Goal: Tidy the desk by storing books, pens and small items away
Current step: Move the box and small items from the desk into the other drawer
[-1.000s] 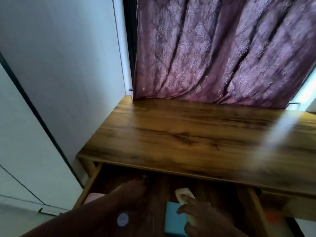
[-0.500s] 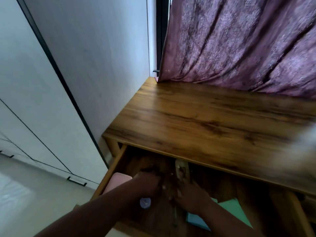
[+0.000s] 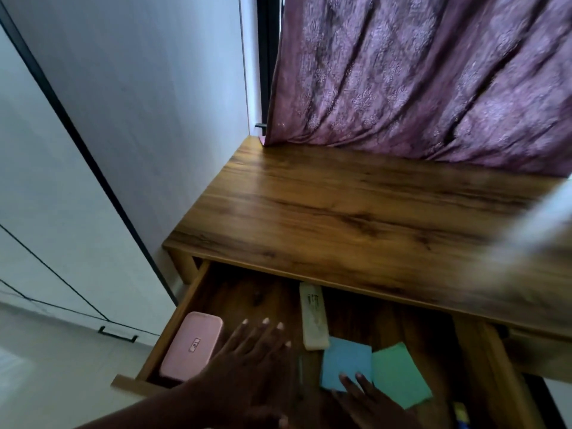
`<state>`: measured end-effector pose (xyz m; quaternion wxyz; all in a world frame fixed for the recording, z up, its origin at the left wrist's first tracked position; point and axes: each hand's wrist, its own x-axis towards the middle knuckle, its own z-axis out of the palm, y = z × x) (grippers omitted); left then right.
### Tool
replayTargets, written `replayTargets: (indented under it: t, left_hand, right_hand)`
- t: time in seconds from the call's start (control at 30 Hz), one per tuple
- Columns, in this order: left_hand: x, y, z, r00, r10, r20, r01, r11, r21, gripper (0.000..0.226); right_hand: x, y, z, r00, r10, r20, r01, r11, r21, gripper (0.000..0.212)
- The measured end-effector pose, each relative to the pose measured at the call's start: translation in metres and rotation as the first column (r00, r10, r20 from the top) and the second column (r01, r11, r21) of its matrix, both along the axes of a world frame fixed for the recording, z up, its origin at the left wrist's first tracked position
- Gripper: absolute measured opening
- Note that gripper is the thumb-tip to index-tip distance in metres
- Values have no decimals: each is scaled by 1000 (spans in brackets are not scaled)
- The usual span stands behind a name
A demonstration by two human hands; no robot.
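The wooden desk (image 3: pixel 356 212) has its left drawer (image 3: pixel 185 308) pulled out. Inside lie a pink case (image 3: pixel 192 348) at the left, a cream remote-like item (image 3: pixel 314 317) in the middle, a blue pad (image 3: pixel 346 359) and a green pad (image 3: pixel 399 373). My left hand (image 3: pixel 250 363) hovers over the drawer with fingers spread and holds nothing. My right hand (image 3: pixel 368 400) is low at the frame's bottom, fingertips touching the blue pad's near edge, fingers apart.
A purple patterned curtain (image 3: pixel 418 75) hangs behind the desk. A white wall (image 3: pixel 139 103) and white cabinet doors (image 3: pixel 46 243) stand to the left. A second drawer section (image 3: pixel 526 351) lies to the right, with a blurred bright streak over the desk's right side.
Both hands have drawn back from deep in the drawer toward me. The cream item now lies free, and the pink case and both pads are uncovered. The camera view shifted left.
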<state>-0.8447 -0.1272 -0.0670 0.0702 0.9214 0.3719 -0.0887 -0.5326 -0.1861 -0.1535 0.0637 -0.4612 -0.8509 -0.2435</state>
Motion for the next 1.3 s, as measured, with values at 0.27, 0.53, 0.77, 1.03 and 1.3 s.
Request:
replayTargets:
  t: [0.27, 0.53, 0.77, 1.03, 1.3]
  left_hand:
    - [9, 7, 14, 999, -46, 11, 45, 995, 87, 123]
    - [21, 39, 21, 999, -9, 53, 2, 991, 134, 124]
    - [31, 77, 26, 998, 26, 64, -38, 978, 204, 127]
    - [40, 116, 25, 991, 52, 126, -82, 964, 251, 125]
    - [47, 141, 25, 987, -47, 154, -15, 926, 377, 115]
  right_hand:
    - [-7, 9, 26, 982, -9, -187, -17, 990, -139, 48]
    - [1, 29, 86, 984, -151, -94, 90, 879, -469, 105]
    - [4, 63, 98, 968, -215, -132, 134, 882, -451, 108]
    - [13, 103, 95, 922, -363, -131, 271, 850, -451, 122]
    - [20, 119, 88, 917, -371, -147, 275, 854, -441, 105]
